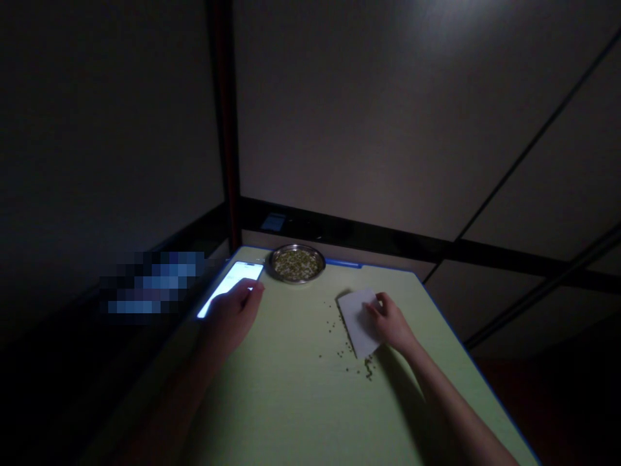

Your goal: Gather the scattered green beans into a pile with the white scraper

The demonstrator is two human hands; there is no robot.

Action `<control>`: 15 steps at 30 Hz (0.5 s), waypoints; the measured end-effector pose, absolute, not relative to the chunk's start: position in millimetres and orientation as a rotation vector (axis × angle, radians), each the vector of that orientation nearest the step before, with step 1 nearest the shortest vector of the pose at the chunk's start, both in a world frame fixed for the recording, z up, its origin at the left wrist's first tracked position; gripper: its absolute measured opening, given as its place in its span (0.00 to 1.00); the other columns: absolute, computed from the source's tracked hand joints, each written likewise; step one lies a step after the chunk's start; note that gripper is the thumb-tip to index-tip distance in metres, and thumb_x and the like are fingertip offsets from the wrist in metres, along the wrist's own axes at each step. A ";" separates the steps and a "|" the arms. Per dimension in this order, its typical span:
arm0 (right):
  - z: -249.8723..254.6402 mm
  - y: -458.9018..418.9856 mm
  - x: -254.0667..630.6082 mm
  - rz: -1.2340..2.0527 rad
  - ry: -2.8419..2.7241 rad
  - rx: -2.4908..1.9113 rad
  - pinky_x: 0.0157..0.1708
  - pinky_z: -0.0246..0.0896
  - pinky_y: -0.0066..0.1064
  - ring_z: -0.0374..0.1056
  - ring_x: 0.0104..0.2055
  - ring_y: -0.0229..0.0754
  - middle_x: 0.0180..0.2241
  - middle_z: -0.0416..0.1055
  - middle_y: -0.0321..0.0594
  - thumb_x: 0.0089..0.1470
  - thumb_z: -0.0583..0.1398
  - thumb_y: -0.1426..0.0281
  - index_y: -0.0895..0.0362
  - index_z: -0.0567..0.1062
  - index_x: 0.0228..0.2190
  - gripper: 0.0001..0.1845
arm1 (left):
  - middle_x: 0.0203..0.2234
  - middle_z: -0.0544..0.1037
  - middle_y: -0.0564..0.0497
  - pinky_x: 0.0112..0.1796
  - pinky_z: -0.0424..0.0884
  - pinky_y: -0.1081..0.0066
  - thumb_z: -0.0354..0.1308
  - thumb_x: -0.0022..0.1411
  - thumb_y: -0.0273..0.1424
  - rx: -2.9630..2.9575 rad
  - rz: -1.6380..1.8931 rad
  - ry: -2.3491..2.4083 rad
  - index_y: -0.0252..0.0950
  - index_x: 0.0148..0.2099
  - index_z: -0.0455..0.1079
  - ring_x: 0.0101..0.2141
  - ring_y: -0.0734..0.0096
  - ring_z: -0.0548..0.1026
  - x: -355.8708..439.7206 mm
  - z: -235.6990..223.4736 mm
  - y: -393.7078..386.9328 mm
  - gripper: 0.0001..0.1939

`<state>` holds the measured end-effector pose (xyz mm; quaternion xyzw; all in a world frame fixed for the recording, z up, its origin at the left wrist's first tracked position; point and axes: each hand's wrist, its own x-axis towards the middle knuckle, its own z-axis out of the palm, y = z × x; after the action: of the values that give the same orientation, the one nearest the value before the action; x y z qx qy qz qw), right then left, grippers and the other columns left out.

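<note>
Holding a white card [356,320] by its right side, the right hand [392,325] has its fingers closed narrow, with the card pinched between them. The card is over the right part of the green desk [276,375], and small green beans [368,369] lie in a row along its left edge. Some of them are gathered below its near corner, and a few are scattered apart to the left. Whether the card's edge fully touches the desk, I cannot tell.

The left hand [237,303] is at the left side, partly over a lit phone [233,277]. Its fingers look loosely curled, but I cannot tell if they hold or touch anything. Beyond it, near the far edge, stands 1 round metal dish [297,282] with similar beans inside.

For good work here, I judge that the card should keep its long edge low and even on the desk, because round beans can easily slip under a raised corner. Slow, short strokes are safer than 1 quick push, which could make the beans roll away. The free-looking left hand could serve as a barrier on the other side.
</note>
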<state>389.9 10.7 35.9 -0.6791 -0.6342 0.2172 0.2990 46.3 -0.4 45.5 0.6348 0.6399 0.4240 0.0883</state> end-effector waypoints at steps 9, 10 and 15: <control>21.1 6.7 429.9 0.513 -1.623 -1.909 0.31 0.59 0.32 0.70 0.33 0.45 0.33 0.74 0.45 0.53 0.55 0.52 0.55 0.69 0.38 0.20 | 0.18 0.69 0.56 0.26 0.59 0.73 0.46 0.65 0.42 1.923 1.267 1.878 0.39 0.37 0.69 0.23 0.71 0.69 46.6 40.2 2.6 0.16; 19.9 5.6 434.2 0.524 -1.607 -1.911 0.30 0.59 0.32 0.69 0.33 0.45 0.33 0.74 0.44 0.53 0.55 0.52 0.56 0.69 0.38 0.21 | 0.18 0.69 0.56 0.25 0.58 0.74 0.46 0.64 0.42 1.921 1.260 1.879 0.39 0.37 0.69 0.22 0.71 0.69 47.0 40.2 2.4 0.15; 23.1 1.7 457.2 0.605 -1.493 -1.864 0.25 0.57 0.30 0.67 0.28 0.43 0.28 0.72 0.40 0.50 0.57 0.49 0.56 0.69 0.37 0.24 | 0.18 0.69 0.56 0.25 0.59 0.74 0.46 0.65 0.42 1.949 1.258 1.863 0.39 0.35 0.68 0.22 0.72 0.68 49.2 43.1 -0.7 0.15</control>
<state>457.2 1.7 23.1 -0.7135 -0.5716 0.2318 0.3325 49.2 -0.7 43.1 0.6529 0.6239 0.4213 0.0832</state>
